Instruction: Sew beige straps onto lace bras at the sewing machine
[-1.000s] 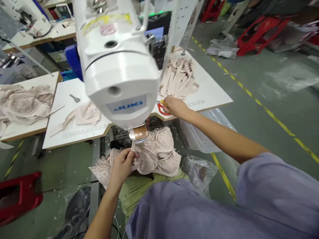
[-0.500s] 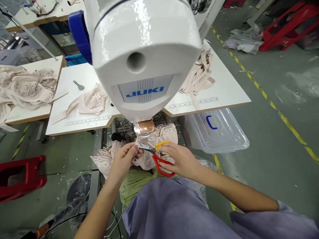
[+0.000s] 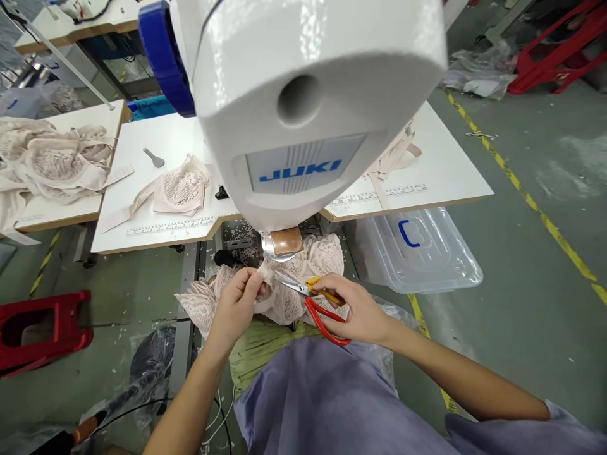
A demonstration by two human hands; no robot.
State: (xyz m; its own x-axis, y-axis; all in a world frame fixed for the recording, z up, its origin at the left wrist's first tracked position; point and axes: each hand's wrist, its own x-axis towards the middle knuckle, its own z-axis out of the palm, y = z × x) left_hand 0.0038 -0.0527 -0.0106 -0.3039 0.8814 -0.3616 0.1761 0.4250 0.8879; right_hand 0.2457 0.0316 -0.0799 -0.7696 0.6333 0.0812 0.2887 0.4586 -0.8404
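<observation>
My left hand [image 3: 238, 303] pinches the edge of a beige lace bra [image 3: 288, 303] between thumb and fingers, just below the sewing machine [image 3: 303, 170]. In my right hand [image 3: 355, 309] is a pair of scissors [image 3: 325, 311] with one yellow and one red handle. Their blades point left toward the pinched fabric and lie over the bra. The bra is spread in front of the machine's lower end, with more lace cups [image 3: 202, 306] bunched to the left under my left wrist. My fingertips on the far side of the fabric are hidden.
A white table [image 3: 180, 235] with a ruler strip carries one lace cup and a grey flat tool [image 3: 154, 158]. More bras [image 3: 57, 161] pile at far left. A lidded clear box [image 3: 427, 253] stands right; red stools [image 3: 45, 332] are on the floor.
The scissors have drawn back right from my left fingers, and their blades now show more fully. My left hand keeps its pinch. The whole view has shifted slightly.
</observation>
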